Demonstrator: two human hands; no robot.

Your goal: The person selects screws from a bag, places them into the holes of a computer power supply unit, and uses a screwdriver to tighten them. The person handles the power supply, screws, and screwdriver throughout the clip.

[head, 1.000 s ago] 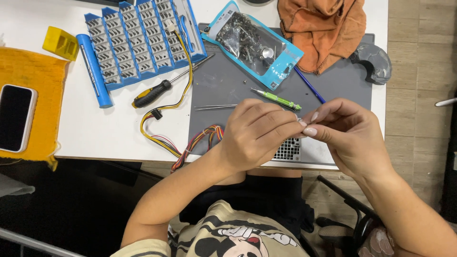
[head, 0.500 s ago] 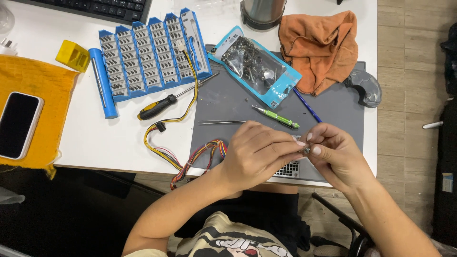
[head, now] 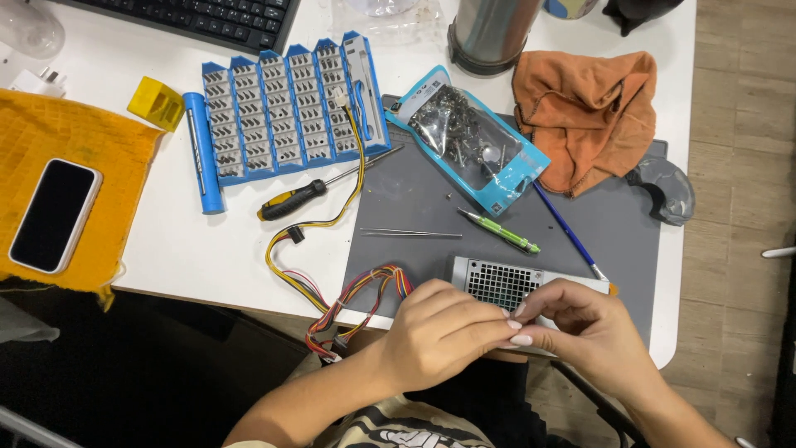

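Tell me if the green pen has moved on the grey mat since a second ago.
No. The green pen lies in the same spot on the grey mat, below the blue screw packet; only the camera shifted.

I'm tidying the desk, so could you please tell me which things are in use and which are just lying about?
In use: left hand, right hand, metal box, wire bundle.
Lying about: phone, orange cloth, green pen, screwdriver, bit case.

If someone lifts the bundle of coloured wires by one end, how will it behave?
The bundle of coloured wires would probably flop and sag, since it already bends in loose loops over the table edge. It looks light for its length. Its connector end hangs near the left hand, so it may swing or catch.
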